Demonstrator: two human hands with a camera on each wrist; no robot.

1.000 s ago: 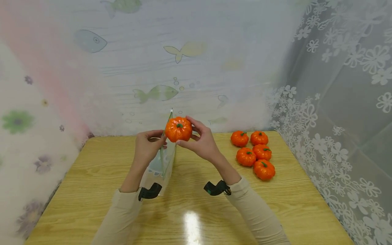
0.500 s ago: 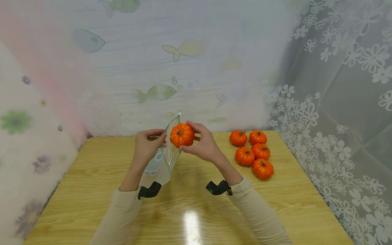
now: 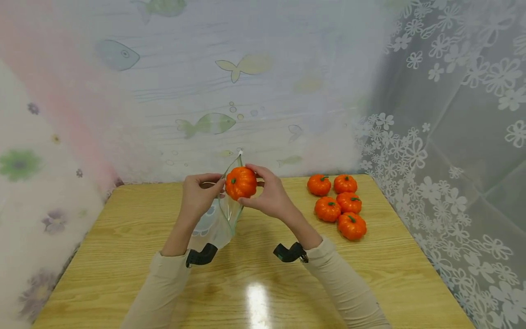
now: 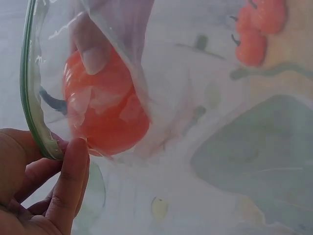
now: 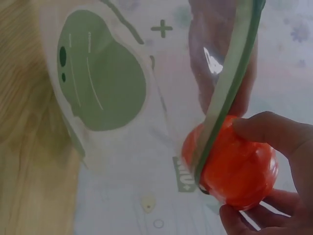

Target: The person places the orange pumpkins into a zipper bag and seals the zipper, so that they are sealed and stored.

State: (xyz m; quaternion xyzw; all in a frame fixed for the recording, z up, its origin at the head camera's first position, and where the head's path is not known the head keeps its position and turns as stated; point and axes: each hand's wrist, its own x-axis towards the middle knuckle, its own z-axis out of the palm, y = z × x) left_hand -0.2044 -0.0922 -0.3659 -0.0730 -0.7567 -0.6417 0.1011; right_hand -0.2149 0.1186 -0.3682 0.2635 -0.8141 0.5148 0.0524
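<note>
A clear zip bag [image 3: 223, 228] with a green zip edge and a printed pattern hangs with its mouth parted. My left hand [image 3: 199, 196] pinches the rim of that mouth between thumb and fingers. In my right hand [image 3: 271, 194] is a small orange pumpkin [image 3: 240, 183] with a green stem, gripped by thumb and fingertips. The pumpkin is right at the bag's mouth, its stem turned to the left. Seen from the right wrist, the green zip edge [image 5: 230, 88] crosses in front of part of the pumpkin. Through the film in the left wrist view, the pumpkin [image 4: 105, 107] shows with a fingertip on it.
Several more orange pumpkins [image 3: 327, 209] lie grouped at the back right of the wooden table [image 3: 263, 269]. A pale curtain [image 3: 263, 91] printed with fish hangs behind the table, and a sheet with white flowers [image 3: 456, 201] borders its right side.
The bag's mouth has spread wider than a second ago. The pumpkin moved slightly right and down, then back left into the mouth, its stem turning left. The left hand has stayed nearly still.
</note>
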